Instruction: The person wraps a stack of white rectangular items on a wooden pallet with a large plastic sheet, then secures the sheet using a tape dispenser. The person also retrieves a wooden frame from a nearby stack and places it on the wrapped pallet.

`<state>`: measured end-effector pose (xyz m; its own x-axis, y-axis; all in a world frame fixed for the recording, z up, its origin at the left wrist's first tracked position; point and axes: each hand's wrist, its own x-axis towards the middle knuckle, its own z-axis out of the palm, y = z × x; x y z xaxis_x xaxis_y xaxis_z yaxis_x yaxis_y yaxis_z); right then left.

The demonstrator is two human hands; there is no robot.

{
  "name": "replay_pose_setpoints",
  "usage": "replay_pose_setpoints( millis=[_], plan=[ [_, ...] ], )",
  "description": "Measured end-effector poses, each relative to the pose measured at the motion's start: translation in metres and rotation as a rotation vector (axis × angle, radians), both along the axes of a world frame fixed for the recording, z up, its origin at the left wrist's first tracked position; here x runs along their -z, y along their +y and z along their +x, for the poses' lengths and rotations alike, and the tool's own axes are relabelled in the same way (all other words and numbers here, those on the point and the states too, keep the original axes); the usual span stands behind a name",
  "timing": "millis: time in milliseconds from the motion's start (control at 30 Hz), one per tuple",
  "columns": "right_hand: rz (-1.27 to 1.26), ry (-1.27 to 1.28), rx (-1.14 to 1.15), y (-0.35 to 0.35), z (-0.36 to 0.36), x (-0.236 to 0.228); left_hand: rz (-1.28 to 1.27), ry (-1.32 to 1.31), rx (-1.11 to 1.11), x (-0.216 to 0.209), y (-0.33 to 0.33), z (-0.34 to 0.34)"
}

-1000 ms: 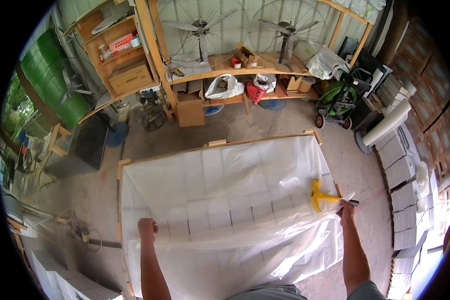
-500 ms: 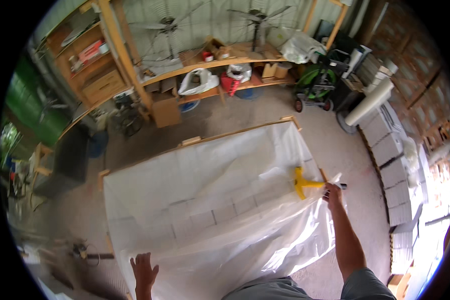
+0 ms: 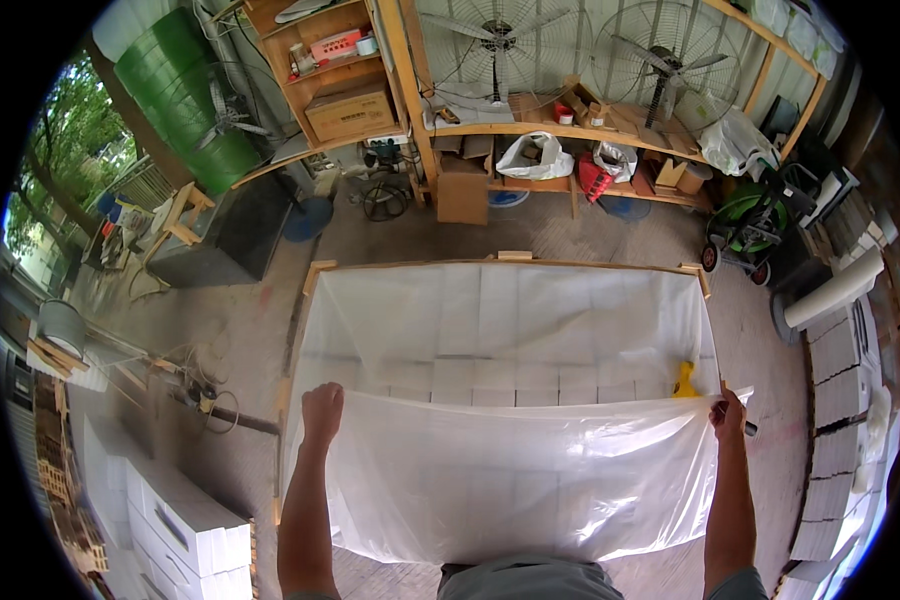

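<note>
A translucent plastic sheet (image 3: pixel 520 470) lies over a pallet load of white block-like stacks (image 3: pixel 530 375). Its near part is drawn up in a taut band across the load. At the band's left end my left hand (image 3: pixel 323 408) is closed on the sheet's edge. My right hand (image 3: pixel 728 412) grips the right end of that edge and also holds a yellow-headed tool (image 3: pixel 684 381) with a dark end below the fist. The tool's head partly shows behind the sheet, and I cannot make out its exact kind.
Wooden pallet pieces (image 3: pixel 515 257) show along the load's far edge. White stacks stand on the right (image 3: pixel 838 450) and lower left (image 3: pixel 185 530). Across the back runs a bench with fans (image 3: pixel 497 38); a wheeled cart (image 3: pixel 755 225) and a white roll (image 3: pixel 835 288) stand at right.
My left hand has gone from open to closed on the sheet and moved up. The sheet's near edge is raised taut between both hands. My view has swung left.
</note>
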<state>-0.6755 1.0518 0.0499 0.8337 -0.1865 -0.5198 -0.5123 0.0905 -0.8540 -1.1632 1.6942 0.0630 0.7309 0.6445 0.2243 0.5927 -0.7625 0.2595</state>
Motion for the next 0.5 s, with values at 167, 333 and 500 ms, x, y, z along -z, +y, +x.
replay_pose_setpoints(
  millis=[167, 333, 500],
  plan=[
    [0.042, -0.003, -0.004, 0.015, 0.019, -0.004, 0.072, -0.013, 0.011, 0.013, 0.027, 0.025],
    [0.045, 0.027, 0.015, 0.027, 0.045, -0.002, 0.194, 0.066, 0.004, 0.015, 0.047, 0.055],
    [0.12, -0.013, -0.091, 0.051, 0.055, 0.006, 0.309, 0.3, -0.185, 0.02, 0.043, 0.075]
  ],
)
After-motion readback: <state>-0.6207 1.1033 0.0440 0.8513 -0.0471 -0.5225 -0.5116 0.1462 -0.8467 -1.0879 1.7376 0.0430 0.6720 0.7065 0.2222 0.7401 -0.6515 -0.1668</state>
